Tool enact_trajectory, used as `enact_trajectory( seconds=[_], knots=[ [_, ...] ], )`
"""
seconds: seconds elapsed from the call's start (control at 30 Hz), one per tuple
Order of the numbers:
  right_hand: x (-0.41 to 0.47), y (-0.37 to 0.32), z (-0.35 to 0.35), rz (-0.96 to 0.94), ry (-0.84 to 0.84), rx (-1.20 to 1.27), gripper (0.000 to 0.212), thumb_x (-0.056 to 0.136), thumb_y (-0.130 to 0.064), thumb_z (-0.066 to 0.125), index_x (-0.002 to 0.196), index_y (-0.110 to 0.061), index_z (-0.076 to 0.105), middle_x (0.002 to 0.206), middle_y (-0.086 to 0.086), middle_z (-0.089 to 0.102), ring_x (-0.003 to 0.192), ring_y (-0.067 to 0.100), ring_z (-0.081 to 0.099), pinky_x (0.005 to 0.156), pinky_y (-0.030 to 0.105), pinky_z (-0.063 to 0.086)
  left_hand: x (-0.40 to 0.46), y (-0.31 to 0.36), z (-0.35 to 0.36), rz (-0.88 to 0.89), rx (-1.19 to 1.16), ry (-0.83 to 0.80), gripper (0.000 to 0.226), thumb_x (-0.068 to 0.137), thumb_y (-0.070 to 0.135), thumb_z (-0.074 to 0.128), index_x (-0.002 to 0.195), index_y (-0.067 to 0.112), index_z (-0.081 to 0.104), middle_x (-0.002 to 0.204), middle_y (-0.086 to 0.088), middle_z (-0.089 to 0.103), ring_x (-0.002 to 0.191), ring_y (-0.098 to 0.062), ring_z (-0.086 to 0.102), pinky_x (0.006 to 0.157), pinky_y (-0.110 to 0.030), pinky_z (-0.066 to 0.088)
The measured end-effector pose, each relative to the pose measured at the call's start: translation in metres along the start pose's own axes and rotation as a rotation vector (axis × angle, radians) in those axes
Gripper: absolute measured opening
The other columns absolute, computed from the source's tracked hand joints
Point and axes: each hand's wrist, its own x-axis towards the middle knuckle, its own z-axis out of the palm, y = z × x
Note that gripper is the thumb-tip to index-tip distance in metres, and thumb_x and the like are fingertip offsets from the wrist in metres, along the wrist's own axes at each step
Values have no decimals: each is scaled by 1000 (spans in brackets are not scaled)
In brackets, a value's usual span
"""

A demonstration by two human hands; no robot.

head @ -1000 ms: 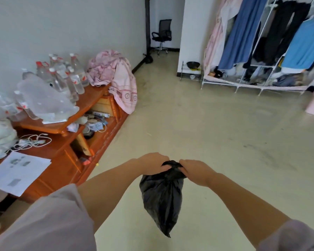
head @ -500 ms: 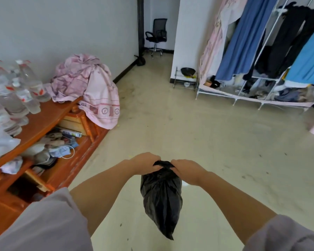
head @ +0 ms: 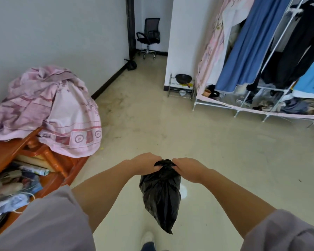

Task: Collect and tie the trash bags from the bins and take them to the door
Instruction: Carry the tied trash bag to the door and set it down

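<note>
Black trash bag point(head: 160, 194) gripped by both hands; pink bedding point(head: 49, 109) left, clothes rack point(head: 272, 57) right.

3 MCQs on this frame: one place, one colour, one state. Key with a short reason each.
1. Where does the office chair stand?
A. in the far doorway nook
B. beside the clothes rack
C. on the wooden unit

2. What colour is the trash bag?
A. white
B. black
C. blue

3. How is the bag held?
A. lying on the floor
B. left hand only
C. both hands grip its gathered top

Key: 1 A, it stands past the dark door frame at the back. 2 B, the plastic is glossy black. 3 C, the left hand and the right hand pinch the neck and the bag hangs above the floor.
</note>
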Motion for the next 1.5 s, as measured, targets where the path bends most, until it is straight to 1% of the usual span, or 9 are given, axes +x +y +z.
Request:
enact_trajectory(
  seconds=[0.2,0.33,0.53,0.67,0.97,1.07,1.2,1.33,1.5],
  knots=[
    [89,51,-68,29,43,45,20,103,-30,27,97,-19,42,86,1,48,78,21,45,69,30,33,98,-43,-78,59,25,33,28,96,28,43,112,10,58,99,-9,64,82,-26,55,68,-32,39],
    [177,104,-98,50,11,43,23,102,-29,29,103,-13,46,93,11,55,79,21,45,70,31,35,177,-82,-122,35,23,8,25,97,25,43,108,7,56,87,-8,54,74,-21,45,65,-28,31],
    [349,185,-151,8,-6,36,20,102,-30,30,90,-16,37,86,5,47,79,23,44,69,32,33,322,-180,-185,-42,-40,51,23,95,27,44,103,9,57,95,-12,64,77,-23,51,67,-34,39],
    [457,228,-204,-31,-52,36,22,102,-28,30,93,-13,43,95,14,57,80,23,44,70,33,33,395,-232,-240,-141,-136,93,18,95,26,45,89,10,52,92,-14,63,76,-23,50,66,-32,38],
    [700,257,-290,-233,-148,-15,28,102,-26,30,114,-9,50,107,16,61,98,33,56,76,37,41,514,-396,-330,-303,-172,125,21,94,24,44,103,11,57,98,-11,64,84,-27,58,73,-38,46],
    [785,270,-319,-250,-133,2,26,101,-26,31,110,-11,50,101,14,60,94,31,56,77,37,41,566,-459,-372,-294,-136,133,22,94,24,44,105,9,57,100,-13,64,88,-29,58,73,-36,44],
    [892,287,-366,-223,-98,23,16,101,-26,31,92,-18,40,78,-3,43,82,23,44,71,32,33,637,-536,-446,-279,-105,83,24,94,23,44,106,7,57,101,-14,63,90,-31,59,69,-31,39],
    [981,304,-418,-182,-62,77,17,102,-27,31,89,-17,38,75,-3,42,80,22,43,70,32,31,706,-605,-519,-229,-82,90,23,93,24,44,103,8,57,98,-12,65,87,-29,60,74,-38,48],
    [1085,346,-461,-146,-67,100,25,102,-27,31,106,-10,49,102,16,59,83,24,46,71,31,31,798,-673,-576,-194,-30,47,22,93,24,44,100,7,57,94,-11,62,82,-29,58,72,-40,46]
  ],
)
